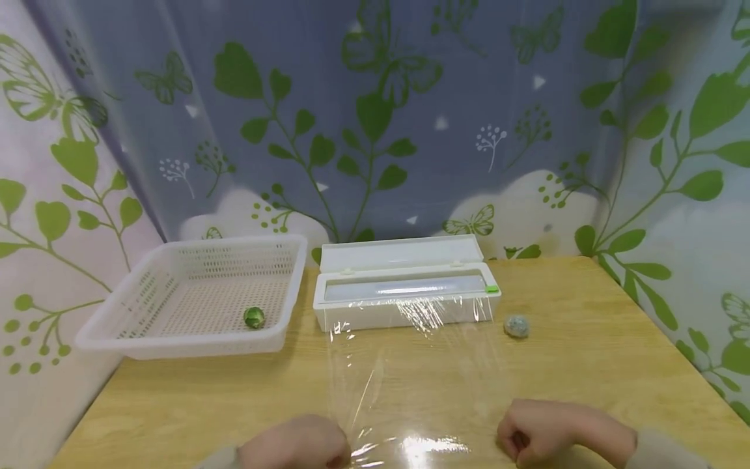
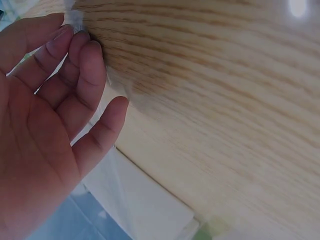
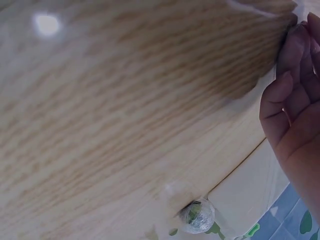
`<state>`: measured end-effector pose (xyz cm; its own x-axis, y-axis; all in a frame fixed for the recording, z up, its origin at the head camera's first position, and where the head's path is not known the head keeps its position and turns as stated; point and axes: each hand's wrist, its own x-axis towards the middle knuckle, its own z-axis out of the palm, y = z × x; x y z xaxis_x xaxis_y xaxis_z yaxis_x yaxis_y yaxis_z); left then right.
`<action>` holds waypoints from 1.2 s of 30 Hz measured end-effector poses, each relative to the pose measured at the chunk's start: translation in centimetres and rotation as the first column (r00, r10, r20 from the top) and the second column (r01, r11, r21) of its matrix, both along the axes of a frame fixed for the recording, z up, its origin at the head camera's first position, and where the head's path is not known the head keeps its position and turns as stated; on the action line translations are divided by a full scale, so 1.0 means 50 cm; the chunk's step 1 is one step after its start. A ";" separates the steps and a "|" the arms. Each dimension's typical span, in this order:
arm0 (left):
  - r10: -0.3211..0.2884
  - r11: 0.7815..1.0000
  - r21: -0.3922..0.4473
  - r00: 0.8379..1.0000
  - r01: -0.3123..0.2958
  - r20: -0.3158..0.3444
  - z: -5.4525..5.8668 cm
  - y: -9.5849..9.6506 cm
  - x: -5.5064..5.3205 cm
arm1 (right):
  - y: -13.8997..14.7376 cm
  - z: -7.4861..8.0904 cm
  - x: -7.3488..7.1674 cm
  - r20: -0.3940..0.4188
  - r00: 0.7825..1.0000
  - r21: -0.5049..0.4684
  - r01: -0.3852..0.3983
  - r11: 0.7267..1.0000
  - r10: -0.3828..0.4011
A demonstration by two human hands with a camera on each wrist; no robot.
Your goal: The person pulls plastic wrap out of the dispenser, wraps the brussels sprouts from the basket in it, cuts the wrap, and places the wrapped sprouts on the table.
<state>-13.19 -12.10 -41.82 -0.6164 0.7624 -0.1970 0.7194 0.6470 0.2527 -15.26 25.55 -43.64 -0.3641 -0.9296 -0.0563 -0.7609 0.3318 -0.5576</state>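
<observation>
A sheet of clear cling film (image 1: 410, 384) stretches from a white dispenser box (image 1: 404, 316) toward me over the table. My left hand (image 1: 300, 443) pinches its near left corner between thumb and fingertips, and the left wrist view shows the film edge at those fingertips. At the near right corner my right hand (image 1: 539, 430) pinches the film, its other fingers curled. The box stands with its lid (image 1: 404, 253) raised, the film roll (image 1: 404, 287) visible inside. A small film-wrapped ball (image 3: 198, 216) with green showing through lies right of the box.
On the left stands a white perforated basket (image 1: 193, 345) holding one small green Brussels sprout (image 1: 254, 317). A green slider (image 1: 491, 288) sits at the box's right end. Behind the wooden table (image 1: 586, 365) hangs a leaf-patterned curtain (image 1: 328, 130), with more patterned cloth on both sides.
</observation>
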 end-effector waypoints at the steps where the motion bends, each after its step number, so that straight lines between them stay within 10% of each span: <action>1: 0.036 0.999 0.016 0.999 -0.036 0.017 0.000 -0.002 0.005 | 0.000 -0.001 0.002 0.007 1.000 0.001 0.002 1.000 -0.002; 3: 0.087 0.995 0.039 0.994 -0.089 0.059 0.002 -0.005 0.012 | -0.001 -0.003 0.005 0.011 1.000 0.006 0.000 1.000 0.000; 11: -0.095 0.988 -0.126 0.993 0.086 -0.070 0.006 0.006 -0.011 | 0.000 0.006 0.001 -0.017 1.000 0.002 -0.003 1.000 0.003; 16: -0.114 0.962 -0.265 0.978 0.064 -0.177 0.004 0.013 -0.008 | -0.001 0.005 0.000 -0.038 0.999 0.015 0.013 1.000 -0.013; 22: -0.081 0.977 -0.212 0.971 0.033 -0.224 -0.009 0.007 0.001 | -0.007 -0.001 0.004 -0.026 1.000 0.028 0.005 1.000 -0.004; 28: -0.286 0.958 -0.133 0.895 0.255 -0.341 -0.018 0.009 -0.016 | -0.006 0.000 0.002 0.027 0.999 0.058 0.028 0.998 -0.029; 33: -0.209 0.978 -0.016 0.963 0.210 -0.171 -0.014 0.004 -0.012 | -0.005 0.001 0.005 0.083 0.996 0.024 0.027 0.999 -0.029; 36: -0.197 0.978 0.042 0.972 0.204 -0.127 -0.016 0.000 -0.010 | -0.004 0.000 0.004 0.103 0.994 0.005 0.021 1.000 -0.021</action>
